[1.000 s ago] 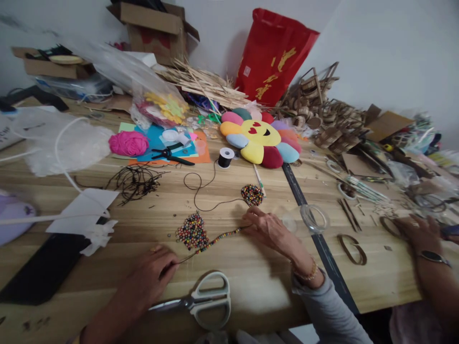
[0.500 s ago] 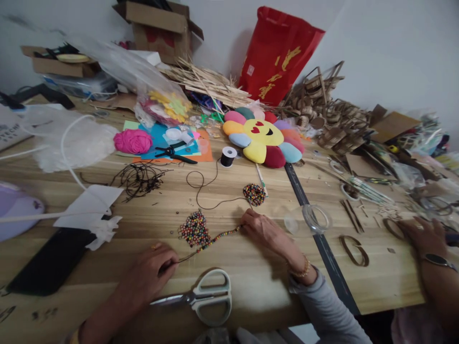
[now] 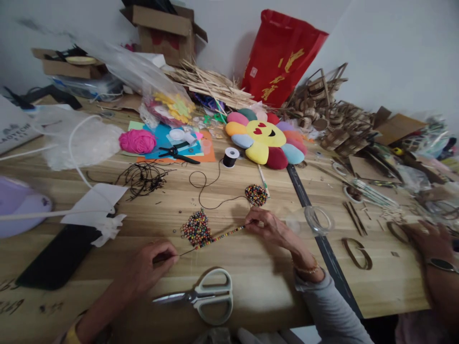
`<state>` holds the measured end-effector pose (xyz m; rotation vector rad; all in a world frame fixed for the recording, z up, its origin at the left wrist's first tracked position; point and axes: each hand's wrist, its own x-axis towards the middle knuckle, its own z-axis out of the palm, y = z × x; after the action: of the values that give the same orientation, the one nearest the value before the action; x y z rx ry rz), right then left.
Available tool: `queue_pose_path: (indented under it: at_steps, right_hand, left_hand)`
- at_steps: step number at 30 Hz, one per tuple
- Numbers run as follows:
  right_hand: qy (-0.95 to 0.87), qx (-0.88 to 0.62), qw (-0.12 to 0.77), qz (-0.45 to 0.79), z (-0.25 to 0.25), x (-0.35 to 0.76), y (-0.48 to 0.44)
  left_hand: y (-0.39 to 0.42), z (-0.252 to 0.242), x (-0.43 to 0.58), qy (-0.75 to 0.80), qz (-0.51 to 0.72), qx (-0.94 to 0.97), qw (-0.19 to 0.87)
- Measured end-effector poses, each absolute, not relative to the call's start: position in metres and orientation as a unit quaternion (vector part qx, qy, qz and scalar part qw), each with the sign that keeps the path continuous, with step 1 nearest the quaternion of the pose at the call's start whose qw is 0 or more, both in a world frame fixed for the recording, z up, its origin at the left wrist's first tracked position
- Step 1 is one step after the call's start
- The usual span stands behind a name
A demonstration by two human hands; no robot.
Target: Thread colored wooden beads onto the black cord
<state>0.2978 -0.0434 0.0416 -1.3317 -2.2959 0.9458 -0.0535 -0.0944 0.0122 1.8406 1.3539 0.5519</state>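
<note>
Between my two hands runs a bead string [image 3: 229,233], a dark cord threaded with small coloured beads. My left hand [image 3: 156,260] pinches the bare end of the cord at the lower left. At the other end, my right hand [image 3: 267,225] grips the beaded part with closed fingers. A pile of loose beads [image 3: 196,228] lies just behind the string. Past my right hand sits a coiled clump of strung beads [image 3: 256,195], with black cord leading to a spool [image 3: 230,156]. White-handled scissors [image 3: 211,296] lie on the table in front of me.
Tangled black cord [image 3: 143,179], pliers [image 3: 177,154] and pink yarn [image 3: 137,141] lie to the left behind. A flower cushion [image 3: 267,138] is at the back. A clear tape roll [image 3: 319,220] stands right of my hand. Another person's hand [image 3: 425,241] rests at the far right.
My right hand has lifted slightly, and the string is now pulled straighter between my hands. My left hand still pinches the cord end. The whole view has shifted a little.
</note>
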Motion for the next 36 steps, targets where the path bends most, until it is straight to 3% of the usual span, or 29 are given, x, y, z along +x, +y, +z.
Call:
queue_pose_path:
  at_steps: [16, 20, 23, 29, 36]
  right_hand:
    - [-0.778, -0.466, 0.151, 0.392, 0.035, 0.3, -0.042]
    - [-0.781, -0.456, 0.131, 0.405, 0.033, 0.3, -0.043]
    - [-0.785, -0.452, 0.123, 0.406, 0.033, 0.302, -0.042]
    - [-0.808, -0.432, 0.069, 0.396, 0.043, 0.304, -0.042]
    - [-0.831, -0.373, 0.058, 0.409, 0.044, 0.289, -0.041]
  left_hand:
    - [-0.088, 0.017, -0.037, 0.522, 0.248, 0.743, 0.338]
    - [-0.087, 0.021, -0.03, 0.488, 0.308, 0.74, 0.345]
    - [-0.087, 0.024, -0.027, 0.455, 0.343, 0.722, 0.392]
    - [-0.089, 0.014, -0.021, 0.423, 0.337, 0.601, 0.588]
    - [-0.084, 0.009, -0.002, 0.464, 0.224, 0.572, 0.638]
